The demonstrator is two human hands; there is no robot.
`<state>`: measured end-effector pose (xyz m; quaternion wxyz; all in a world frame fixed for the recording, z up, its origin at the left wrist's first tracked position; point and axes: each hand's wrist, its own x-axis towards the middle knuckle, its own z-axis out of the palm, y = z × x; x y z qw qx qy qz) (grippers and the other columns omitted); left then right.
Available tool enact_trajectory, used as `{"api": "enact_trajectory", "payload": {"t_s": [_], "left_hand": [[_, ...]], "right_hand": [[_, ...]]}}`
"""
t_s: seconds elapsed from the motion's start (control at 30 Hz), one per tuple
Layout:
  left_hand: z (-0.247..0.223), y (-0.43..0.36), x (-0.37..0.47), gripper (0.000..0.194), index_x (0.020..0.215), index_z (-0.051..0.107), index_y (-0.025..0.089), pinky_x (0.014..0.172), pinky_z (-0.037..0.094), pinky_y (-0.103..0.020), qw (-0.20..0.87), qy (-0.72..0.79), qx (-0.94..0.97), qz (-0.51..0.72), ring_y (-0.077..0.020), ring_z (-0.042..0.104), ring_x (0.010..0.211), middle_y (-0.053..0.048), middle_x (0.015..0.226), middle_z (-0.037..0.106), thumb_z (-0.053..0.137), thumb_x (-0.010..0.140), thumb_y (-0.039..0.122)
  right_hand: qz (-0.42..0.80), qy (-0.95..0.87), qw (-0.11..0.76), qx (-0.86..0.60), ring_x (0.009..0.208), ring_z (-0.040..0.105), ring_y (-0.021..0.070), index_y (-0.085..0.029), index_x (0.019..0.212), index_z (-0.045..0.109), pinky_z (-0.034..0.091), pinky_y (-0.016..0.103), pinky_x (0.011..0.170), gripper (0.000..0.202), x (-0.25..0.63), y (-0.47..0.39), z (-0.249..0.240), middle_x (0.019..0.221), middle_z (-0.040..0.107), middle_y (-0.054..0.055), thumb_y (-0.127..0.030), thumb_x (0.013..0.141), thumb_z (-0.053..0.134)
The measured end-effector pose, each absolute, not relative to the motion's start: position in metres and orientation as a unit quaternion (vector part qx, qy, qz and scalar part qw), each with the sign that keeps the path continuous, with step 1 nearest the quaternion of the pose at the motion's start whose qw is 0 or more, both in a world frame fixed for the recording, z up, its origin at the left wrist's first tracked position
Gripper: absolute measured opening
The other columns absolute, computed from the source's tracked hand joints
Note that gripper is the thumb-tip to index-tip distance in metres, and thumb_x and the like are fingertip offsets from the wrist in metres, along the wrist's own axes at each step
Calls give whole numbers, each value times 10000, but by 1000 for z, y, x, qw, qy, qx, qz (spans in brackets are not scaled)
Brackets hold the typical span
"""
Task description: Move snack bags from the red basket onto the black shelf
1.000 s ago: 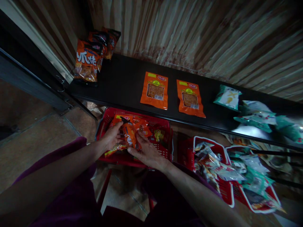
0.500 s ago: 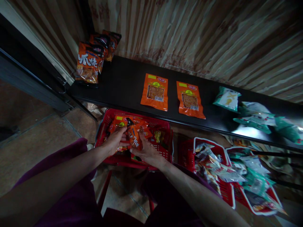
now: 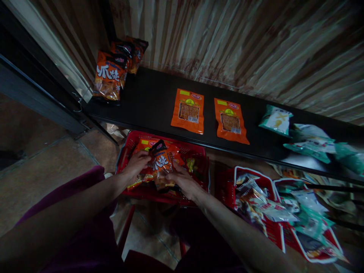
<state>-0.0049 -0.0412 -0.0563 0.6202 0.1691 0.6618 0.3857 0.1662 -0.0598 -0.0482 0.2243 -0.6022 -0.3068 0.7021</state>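
And here's the orange packet [image 3: 161, 161], glossy, black across its top, bold white characters on the front, a brownish picture below! Face up it sits, a slight slant to it, black end towards the shelf [image 3: 155, 102], gripped between left hand [image 3: 138, 163] and right hand [image 3: 183, 181], right over the red basket [image 3: 196, 151]

We counted three black-topped orange bags [image 3: 108, 77] at the upper left of the frame and a fourth such bag [image 3: 161, 161] just below centre. On one black shelf [image 3: 153, 99] we saw two flat orange packets [image 3: 188, 111] at centre and at least three green-and-white packets [image 3: 275, 120] at right. We found one red basket [image 3: 131, 143] below centre and two white-rimmed baskets [image 3: 274, 232] at lower right.
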Motion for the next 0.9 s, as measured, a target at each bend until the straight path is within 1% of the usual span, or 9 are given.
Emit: {"api": "enact_trajectory", "payload": {"t_s": [0.1,0.2,0.3,0.37,0.43,0.53,0.7,0.77,0.9], "left_hand": [[-56,-38,-7,138,760,606,176,602,430,-229,611,684,133,376,-121,587,618,-12,730,641,667,678,84],[-56,-34,-9,105,756,593,169,568,446,-242,635,678,84,360,-132,582,567,-21,664,633,643,704,93],[-56,-32,-11,55,733,595,154,543,463,-253,655,661,44,363,-136,573,522,-33,617,627,612,739,102],[-55,-31,-12,53,741,601,146,541,474,-256,657,655,31,370,-135,574,518,-35,608,629,599,753,94],[-55,-31,-12,63,760,608,141,542,483,-261,654,655,27,378,-139,583,528,-37,614,636,590,760,81],[-54,-31,-12,70,786,618,138,539,489,-265,647,656,26,387,-139,590,536,-37,637,644,602,754,78],[-58,-31,-14,80,815,622,147,535,491,-258,645,649,46,400,-134,606,565,-33,719,665,641,740,128],[-60,-31,-15,95,831,620,154,556,500,-261,649,644,50,402,-135,618,586,-31,746,671,642,739,143],[-60,-31,-17,108,854,617,156,597,511,-284,652,644,52,396,-138,619,594,-29,736,662,633,748,175]], "right_hand": [[746,-231,227,-582,626,595,151,-199,929,596,467,273,611,440,163,-59,-40,693,661,-30,-140,495,561],[773,-208,240,-549,549,545,119,-189,717,556,438,240,554,251,160,-57,-32,590,607,-50,-124,474,554],[786,-198,248,-530,522,520,104,-190,631,522,432,224,536,185,159,-55,-28,537,569,-63,-109,470,563],[791,-188,252,-524,518,524,97,-186,610,515,433,215,530,173,159,-55,-28,554,583,-60,-98,473,571],[796,-185,252,-519,533,549,99,-184,629,529,445,216,537,176,160,-55,-31,604,623,-49,-94,488,585],[803,-189,247,-508,595,606,123,-192,735,574,476,235,582,242,162,-57,-36,682,670,-36,-97,518,624],[784,-200,234,-538,742,667,156,-222,918,599,519,302,765,433,162,-62,-37,815,710,-23,-143,516,742],[796,-217,220,-521,804,677,164,-228,1000,591,513,326,833,511,161,-64,-36,877,717,-9,-166,526,769],[816,-246,221,-474,923,670,176,-218,1081,555,485,352,924,612,160,-65,-36,1012,702,23,-170,527,809]]}}
